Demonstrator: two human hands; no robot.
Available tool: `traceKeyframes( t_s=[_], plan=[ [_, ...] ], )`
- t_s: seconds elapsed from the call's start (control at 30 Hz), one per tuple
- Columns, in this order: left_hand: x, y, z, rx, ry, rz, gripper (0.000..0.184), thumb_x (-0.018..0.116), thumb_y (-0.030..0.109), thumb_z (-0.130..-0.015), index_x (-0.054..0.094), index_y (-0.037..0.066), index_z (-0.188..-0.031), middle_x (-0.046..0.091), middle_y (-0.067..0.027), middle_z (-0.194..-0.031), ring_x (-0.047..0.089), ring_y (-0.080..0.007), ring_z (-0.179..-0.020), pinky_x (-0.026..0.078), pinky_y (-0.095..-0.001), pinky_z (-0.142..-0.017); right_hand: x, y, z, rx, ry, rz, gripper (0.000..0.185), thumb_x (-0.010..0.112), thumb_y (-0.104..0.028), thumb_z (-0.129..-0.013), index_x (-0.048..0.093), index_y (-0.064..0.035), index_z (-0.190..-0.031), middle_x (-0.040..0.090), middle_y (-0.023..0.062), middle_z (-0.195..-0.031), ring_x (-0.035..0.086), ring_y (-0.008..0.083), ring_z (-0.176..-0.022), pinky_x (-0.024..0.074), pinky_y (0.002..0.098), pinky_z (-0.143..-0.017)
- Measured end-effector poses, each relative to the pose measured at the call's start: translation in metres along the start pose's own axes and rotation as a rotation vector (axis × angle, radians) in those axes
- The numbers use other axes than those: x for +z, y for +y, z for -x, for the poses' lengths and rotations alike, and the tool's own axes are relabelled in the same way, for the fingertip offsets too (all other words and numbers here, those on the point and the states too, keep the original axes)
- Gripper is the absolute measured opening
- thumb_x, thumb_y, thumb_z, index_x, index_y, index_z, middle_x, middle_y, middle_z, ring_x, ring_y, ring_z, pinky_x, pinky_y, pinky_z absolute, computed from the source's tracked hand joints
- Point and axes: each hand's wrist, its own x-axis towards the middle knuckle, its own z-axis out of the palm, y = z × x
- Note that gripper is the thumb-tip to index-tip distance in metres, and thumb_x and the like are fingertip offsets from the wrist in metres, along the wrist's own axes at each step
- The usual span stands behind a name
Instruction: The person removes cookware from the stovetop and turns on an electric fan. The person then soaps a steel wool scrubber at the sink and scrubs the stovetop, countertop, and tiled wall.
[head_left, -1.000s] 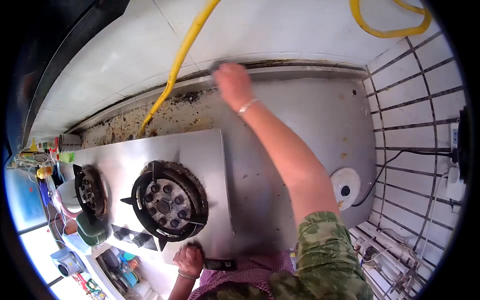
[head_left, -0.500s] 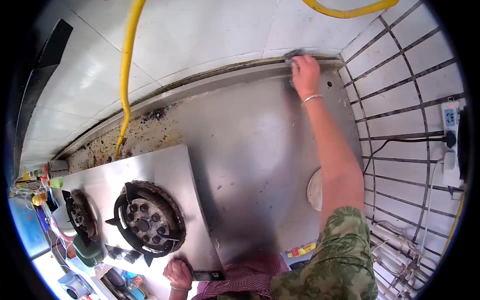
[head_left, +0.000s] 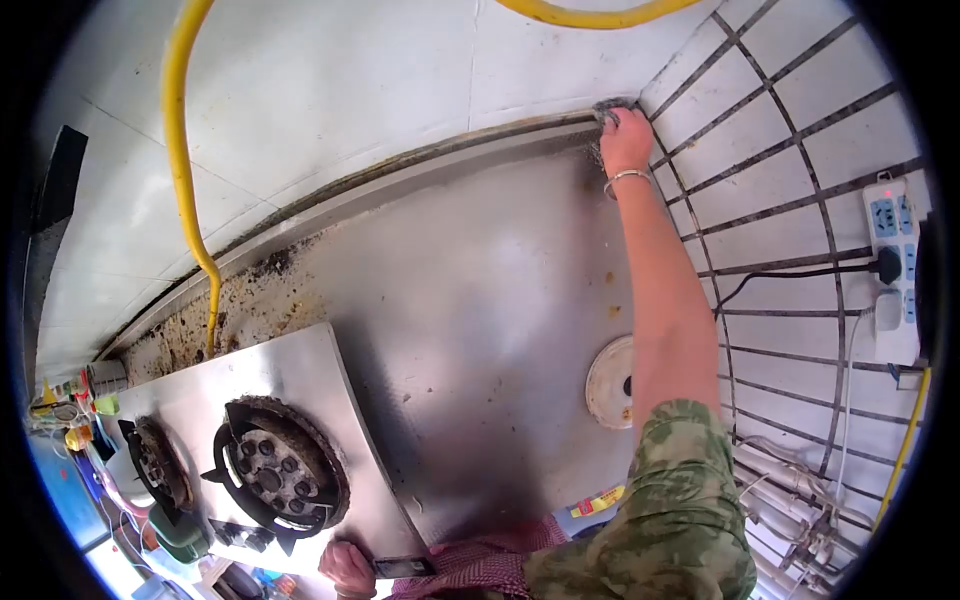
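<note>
My right hand (head_left: 628, 140) presses a dark grey steel wool scrubber (head_left: 606, 106) into the back right corner, where the steel countertop (head_left: 470, 270) meets the tiled walls. The fingers are closed around the scrubber, and the wrist wears a bracelet. Down at the front edge of the gas stove (head_left: 290, 365), my left hand (head_left: 347, 568) is curled into a fist against the metal. Whatever its fingers may hold is hidden. Brown and black grime (head_left: 260, 275) covers the countertop strip behind the stove.
A yellow gas hose (head_left: 180, 150) runs down to the back of the stove. A round, stained disc (head_left: 610, 383) lies by my right forearm. On the right wall hangs a power strip (head_left: 893, 270) with plugs and cords. Pipes (head_left: 790, 500) run below it.
My right hand has slid the scrubber rightward along the back edge into the corner. My left hand stays at the stove's front edge. The view has shifted to the right.
</note>
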Motion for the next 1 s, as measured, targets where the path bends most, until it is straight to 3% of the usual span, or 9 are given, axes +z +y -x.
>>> traceKeyframes(
  t_s=[0.07,0.2,0.33,0.37,0.6,0.67,0.77,0.9,1.0],
  plan=[
    [0.004,-0.004,0.007,0.027,0.004,-0.038,0.014,0.055,0.016,-0.088,0.053,0.002,-0.086,0.057,-0.0186,-0.081,0.057,-0.0397,-0.070,0.045,-0.0498,-0.060,-0.005,-0.008,0.000,0.074,-0.063,0.074,0.016,0.067,-0.010,-0.082,0.069,-0.0030,-0.096,0.062,0.0170,-0.091,0.059,0.0370,-0.094,0.0476,0.0452,-0.085],
    [0.011,-0.007,0.006,0.083,0.001,-0.092,0.017,0.057,0.015,-0.089,0.056,-0.001,-0.092,0.059,-0.0196,-0.087,0.059,-0.0394,-0.074,0.048,-0.0496,-0.063,-0.008,0.015,0.007,-0.100,-0.024,-0.056,0.016,0.067,-0.012,-0.082,0.070,-0.0035,-0.095,0.063,0.0163,-0.091,0.060,0.0369,-0.089,0.0480,0.0461,-0.082],
    [0.014,-0.016,0.015,0.127,0.012,-0.151,0.021,0.059,0.015,-0.089,0.058,-0.003,-0.099,0.062,-0.0207,-0.093,0.062,-0.0391,-0.079,0.051,-0.0495,-0.066,-0.004,0.029,-0.020,0.109,-0.100,0.200,0.015,0.061,-0.009,-0.083,0.067,-0.0045,-0.096,0.062,0.0156,-0.098,0.060,0.0350,-0.094,0.0487,0.0478,-0.085],
    [0.014,-0.018,0.018,0.139,0.012,-0.165,0.022,0.060,0.015,-0.090,0.058,-0.004,-0.101,0.062,-0.0210,-0.095,0.062,-0.0390,-0.080,0.052,-0.0494,-0.067,0.001,0.024,-0.014,0.167,0.020,0.190,0.011,0.064,-0.011,-0.083,0.068,-0.0038,-0.091,0.063,0.0170,-0.090,0.060,0.0371,-0.089,0.0491,0.0456,-0.081],
    [0.026,-0.049,0.049,0.297,0.016,-0.378,0.032,0.064,0.014,-0.091,0.062,-0.009,-0.113,0.066,-0.0228,-0.105,0.066,-0.0384,-0.088,0.058,-0.0491,-0.073,0.002,0.029,-0.003,-0.034,0.028,0.020,0.011,0.062,-0.009,-0.082,0.067,-0.0028,-0.091,0.063,0.0171,-0.091,0.061,0.0379,-0.086,0.0493,0.0456,-0.081],
    [0.027,-0.035,0.028,0.160,0.002,-0.279,0.021,0.063,0.013,-0.090,0.062,-0.004,-0.104,0.064,-0.0205,-0.094,0.064,-0.0378,-0.079,0.055,-0.0475,-0.067,-0.002,0.045,-0.020,0.009,-0.122,0.270,0.012,0.062,-0.008,-0.082,0.068,-0.0026,-0.092,0.063,0.0170,-0.091,0.061,0.0375,-0.087,0.0495,0.0454,-0.080],
    [0.006,-0.004,0.003,-0.051,-0.055,-0.124,0.008,0.060,0.011,-0.089,0.063,0.004,-0.089,0.062,-0.0170,-0.078,0.060,-0.0368,-0.066,0.051,-0.0450,-0.058,-0.003,0.028,-0.011,0.117,-0.089,0.246,0.014,0.056,-0.007,-0.082,0.066,-0.0004,-0.090,0.063,0.0176,-0.094,0.060,0.0384,-0.094,0.0503,0.0468,-0.081],
    [0.004,-0.008,0.007,0.048,-0.025,-0.083,0.016,0.060,0.012,-0.091,0.063,-0.002,-0.099,0.064,-0.0192,-0.089,0.063,-0.0375,-0.075,0.054,-0.0464,-0.063,-0.013,0.004,0.000,0.002,-0.062,-0.062,0.014,0.054,-0.009,-0.086,0.065,-0.0002,-0.090,0.062,0.0202,-0.100,0.060,0.0382,-0.098,0.0491,0.0474,-0.088],
    [0.007,-0.014,0.013,0.077,-0.013,-0.062,0.022,0.059,0.012,-0.093,0.063,-0.006,-0.106,0.065,-0.0208,-0.097,0.064,-0.0380,-0.081,0.055,-0.0475,-0.068,0.003,-0.011,0.006,0.017,-0.027,0.025,0.014,0.061,-0.008,-0.083,0.067,-0.0027,-0.094,0.064,0.0168,-0.095,0.061,0.0363,-0.093,0.0492,0.0450,-0.083]
  ],
)
